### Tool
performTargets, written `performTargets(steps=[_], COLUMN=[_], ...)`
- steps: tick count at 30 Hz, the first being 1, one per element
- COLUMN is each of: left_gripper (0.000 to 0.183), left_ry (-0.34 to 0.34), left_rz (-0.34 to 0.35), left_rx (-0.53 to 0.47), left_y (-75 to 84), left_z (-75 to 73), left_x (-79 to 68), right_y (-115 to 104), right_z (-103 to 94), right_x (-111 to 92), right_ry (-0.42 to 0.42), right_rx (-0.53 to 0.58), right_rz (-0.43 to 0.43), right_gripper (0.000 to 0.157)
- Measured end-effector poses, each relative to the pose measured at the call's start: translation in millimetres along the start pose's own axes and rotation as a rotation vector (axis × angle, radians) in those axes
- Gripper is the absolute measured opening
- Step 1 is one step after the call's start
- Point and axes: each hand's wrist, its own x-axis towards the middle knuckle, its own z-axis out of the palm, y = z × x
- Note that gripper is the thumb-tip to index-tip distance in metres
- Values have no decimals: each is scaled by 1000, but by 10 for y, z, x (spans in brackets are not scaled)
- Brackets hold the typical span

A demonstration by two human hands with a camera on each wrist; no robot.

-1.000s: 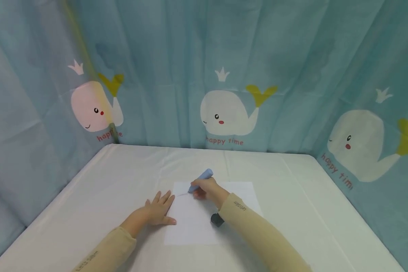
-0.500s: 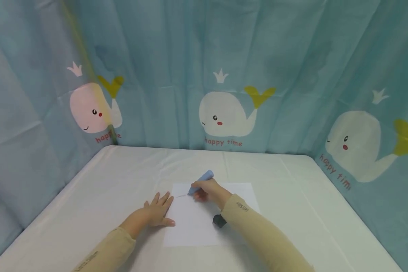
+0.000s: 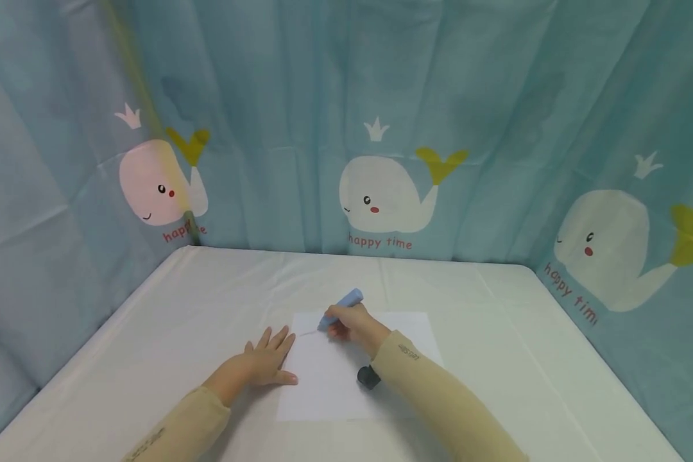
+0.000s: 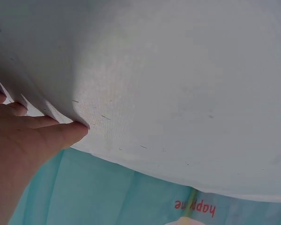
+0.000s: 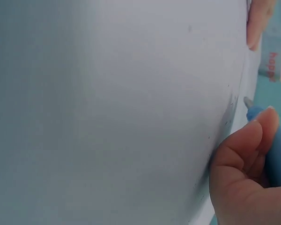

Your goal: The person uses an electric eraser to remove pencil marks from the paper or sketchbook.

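Note:
A thick blue pen (image 3: 350,298) is pinched in my right hand (image 3: 352,323), its tip down at the upper left of a white sheet of paper (image 3: 329,391). A faint thin line (image 3: 307,333) runs on the paper from near the left edge to the pen tip. With fingers spread, my left hand (image 3: 262,364) rests across the sheet's left edge. The right wrist view shows the blue pen (image 5: 278,157) between thumb and fingers, its grey tip showing. In the left wrist view, the left hand (image 4: 42,136) lies flat with fingertips on the white surface.
A small black object (image 3: 368,377) sits on the paper under the right forearm, partly hidden by the sleeve (image 3: 416,369). The white-covered table (image 3: 514,359) is enclosed by a blue-green curtain (image 3: 277,192) printed with whales.
The left hand stays in place, and the right hand with the pen has hardly shifted. The right forearm moves slightly right and back over the black object. The view tilts a little.

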Motion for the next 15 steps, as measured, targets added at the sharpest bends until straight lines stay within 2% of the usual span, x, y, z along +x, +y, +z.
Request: performTargets(steps=[4, 9, 15], left_gripper=[95, 96, 96], left_ry=[0, 3, -8], left_rz=[8, 9, 12], left_rx=[-4, 0, -4], left_y=[8, 11, 11], left_z=[-15, -35, -37], left_x=[6, 5, -12], right_y=[-26, -57, -44], right_z=[12, 17, 42], right_x=[11, 19, 27], right_ry=[19, -19, -7], right_rx=[-14, -92, -60], right_rz=[4, 9, 19], right_gripper=[33, 24, 28])
